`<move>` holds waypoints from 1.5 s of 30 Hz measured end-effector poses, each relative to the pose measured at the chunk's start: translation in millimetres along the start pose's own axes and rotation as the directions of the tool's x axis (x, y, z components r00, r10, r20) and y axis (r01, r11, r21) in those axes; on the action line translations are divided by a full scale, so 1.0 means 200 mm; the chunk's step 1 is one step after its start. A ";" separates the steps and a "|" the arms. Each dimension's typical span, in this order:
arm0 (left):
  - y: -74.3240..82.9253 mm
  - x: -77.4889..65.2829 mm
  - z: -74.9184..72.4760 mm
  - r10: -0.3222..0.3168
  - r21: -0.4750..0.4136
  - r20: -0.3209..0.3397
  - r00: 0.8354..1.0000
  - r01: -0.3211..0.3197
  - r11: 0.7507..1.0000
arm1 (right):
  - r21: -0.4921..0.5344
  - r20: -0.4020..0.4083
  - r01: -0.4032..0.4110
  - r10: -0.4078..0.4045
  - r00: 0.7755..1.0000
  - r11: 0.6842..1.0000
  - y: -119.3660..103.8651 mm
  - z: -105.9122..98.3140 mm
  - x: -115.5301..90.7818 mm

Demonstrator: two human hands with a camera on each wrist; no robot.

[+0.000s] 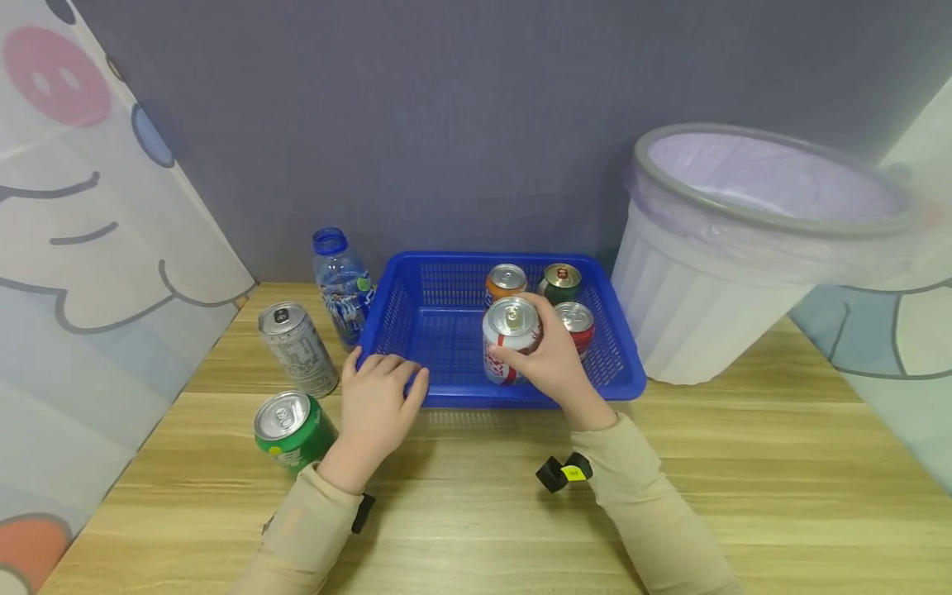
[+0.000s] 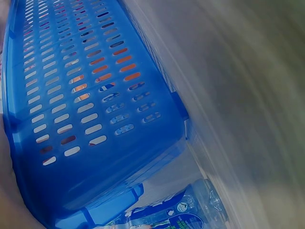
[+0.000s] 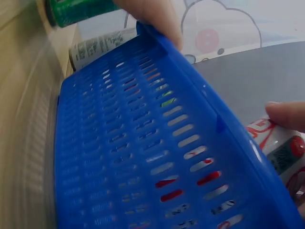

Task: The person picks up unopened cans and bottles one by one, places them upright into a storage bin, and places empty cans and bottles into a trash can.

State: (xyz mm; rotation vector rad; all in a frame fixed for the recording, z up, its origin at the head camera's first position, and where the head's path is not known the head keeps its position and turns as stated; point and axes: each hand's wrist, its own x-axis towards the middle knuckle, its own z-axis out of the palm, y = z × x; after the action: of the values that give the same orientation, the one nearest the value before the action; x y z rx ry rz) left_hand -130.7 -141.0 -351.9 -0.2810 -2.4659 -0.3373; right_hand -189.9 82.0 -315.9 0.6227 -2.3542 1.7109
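Observation:
My right hand [image 1: 554, 355] holds a white-and-red drink can [image 1: 511, 339], thumb on the near side, at the front of a blue plastic basket [image 1: 625, 347]. In the right wrist view this can [image 3: 281, 143] shows past the basket's rim. At the basket's front left corner, my left hand [image 1: 379, 405] grips the rim, with fingers bent over it. Inside the basket stand an orange can [image 1: 506, 279], a dark green can with a gold top [image 1: 561, 281] and a red can [image 1: 578, 326], partly behind my right hand.
Left of the basket stand a clear bottle [image 1: 342, 285] with a blue neck and no cap showing, a silver-white can [image 1: 299, 347] and a green can [image 1: 296, 430] close to my left wrist. A white bin [image 1: 692, 281] with a liner stands at the right. A grey panel rises behind.

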 end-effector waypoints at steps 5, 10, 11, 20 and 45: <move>0.00 0.00 0.00 -0.003 0.001 0.011 1.000 0.003 1.000 | -0.164 -0.007 0.105 -0.108 0.994 0.981 0.01 0.02 -0.01; 0.00 -0.01 0.00 -0.005 0.009 0.010 1.000 0.005 1.000 | -0.270 0.005 0.153 -0.158 0.987 0.951 0.01 0.04 -0.01; 0.00 -0.01 0.00 -0.004 0.009 0.009 1.000 0.004 1.000 | -0.284 0.003 0.152 -0.158 0.987 0.947 0.01 0.04 -0.01; 0.00 0.01 -0.01 0.004 0.007 -0.002 1.000 -0.004 1.000 | -0.427 0.014 0.145 -0.154 0.988 0.893 0.00 0.04 -0.01; 0.00 0.00 0.00 -0.002 -0.001 0.009 1.000 0.002 1.000 | -0.512 0.061 0.065 -0.040 0.997 0.856 -0.01 0.04 0.02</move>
State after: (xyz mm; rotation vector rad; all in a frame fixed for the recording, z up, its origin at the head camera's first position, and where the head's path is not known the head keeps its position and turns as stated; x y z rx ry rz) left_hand -130.5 -141.0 -352.0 -0.2814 -2.4750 -0.3392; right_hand -192.8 73.1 -315.2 0.6215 -2.6364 0.9701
